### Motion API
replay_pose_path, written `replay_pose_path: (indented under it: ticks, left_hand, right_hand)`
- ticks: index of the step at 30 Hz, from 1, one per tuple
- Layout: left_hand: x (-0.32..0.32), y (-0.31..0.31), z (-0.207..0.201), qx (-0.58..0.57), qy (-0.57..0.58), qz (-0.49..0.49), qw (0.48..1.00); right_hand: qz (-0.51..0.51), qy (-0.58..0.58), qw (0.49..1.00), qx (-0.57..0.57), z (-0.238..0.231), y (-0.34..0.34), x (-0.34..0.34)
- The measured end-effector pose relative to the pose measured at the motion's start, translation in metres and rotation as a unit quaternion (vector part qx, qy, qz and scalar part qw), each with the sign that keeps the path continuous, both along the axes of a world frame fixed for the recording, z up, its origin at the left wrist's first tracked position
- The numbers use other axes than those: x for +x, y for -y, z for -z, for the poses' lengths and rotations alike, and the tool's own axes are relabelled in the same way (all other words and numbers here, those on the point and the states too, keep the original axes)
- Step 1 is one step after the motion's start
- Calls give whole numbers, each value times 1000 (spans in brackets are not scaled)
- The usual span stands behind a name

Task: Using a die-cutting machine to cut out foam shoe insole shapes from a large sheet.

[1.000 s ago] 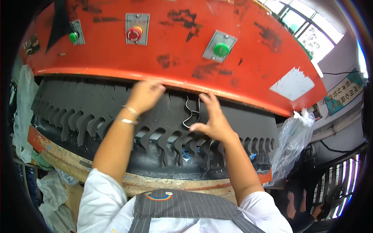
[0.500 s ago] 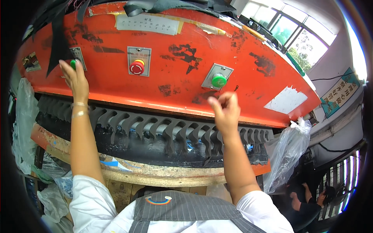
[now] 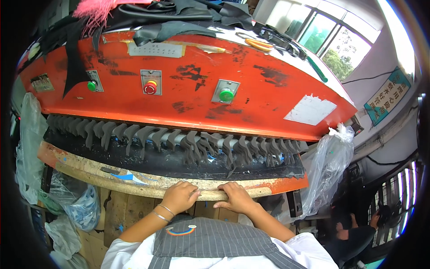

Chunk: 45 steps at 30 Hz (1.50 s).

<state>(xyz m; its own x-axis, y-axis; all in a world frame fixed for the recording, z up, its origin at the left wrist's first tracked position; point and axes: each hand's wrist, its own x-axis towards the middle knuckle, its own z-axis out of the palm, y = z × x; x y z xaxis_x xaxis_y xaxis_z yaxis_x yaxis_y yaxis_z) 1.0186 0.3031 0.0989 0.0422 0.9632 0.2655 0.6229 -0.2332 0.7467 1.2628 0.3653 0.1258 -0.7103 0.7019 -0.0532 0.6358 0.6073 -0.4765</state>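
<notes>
My left hand (image 3: 179, 196) rests on the worn wooden ledge (image 3: 152, 191) along the machine's front, its fingers lying over the top. A short gap to the right, my right hand (image 3: 236, 197) lies on the same ledge, fingers over it and thumb stretched to the left. Both look open, with no loose thing in them. Beyond the ledge, a row of dark grey curved strips (image 3: 130, 136) hangs over a black bed (image 3: 172, 163). Several strips are bunched together near the middle. The red machine housing (image 3: 179, 117) rises behind them.
On the housing are a left green button (image 3: 92, 85), a red button (image 3: 150, 88) and a right green button (image 3: 226, 94). Black sheet scraps (image 3: 179, 15) lie on top. Clear plastic bags (image 3: 331, 166) hang at the sides. Another person (image 3: 354, 242) is at the lower right.
Both hands have come back from beside the two green buttons down to the wooden ledge. The grey strips have shifted and now hang less evenly. The view has tilted up.
</notes>
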Motion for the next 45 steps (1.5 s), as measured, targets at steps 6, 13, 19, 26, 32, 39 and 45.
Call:
replay_pose_path:
  ticks: [6,13,19,26,32,39,45]
  left_hand:
    - [24,22,-3,14,-159,-48,986]
    - [40,29,7,28,-204,-106,973]
    - [47,23,19,-16,-239,-132,962]
    - [49,22,13,-41,-198,-148,968]
    - [36,-5,-21,-232,-166,-49,957]
    - [21,-94,-26,158,-116,-164,967]
    - [30,-136,14,59,-202,-66,975]
  right_hand:
    - [88,91,984,126,12,20,27]
    - [130,60,978,151,25,30,28]
    - [158,110,973,124,28,24,24]
    - [157,131,972,113,29,19,21]
    - [91,127,983,98,30,10,39]
    - [-57,52,985,-154,-48,-72,1]
    - [8,96,990,103,-16,-179,-69]
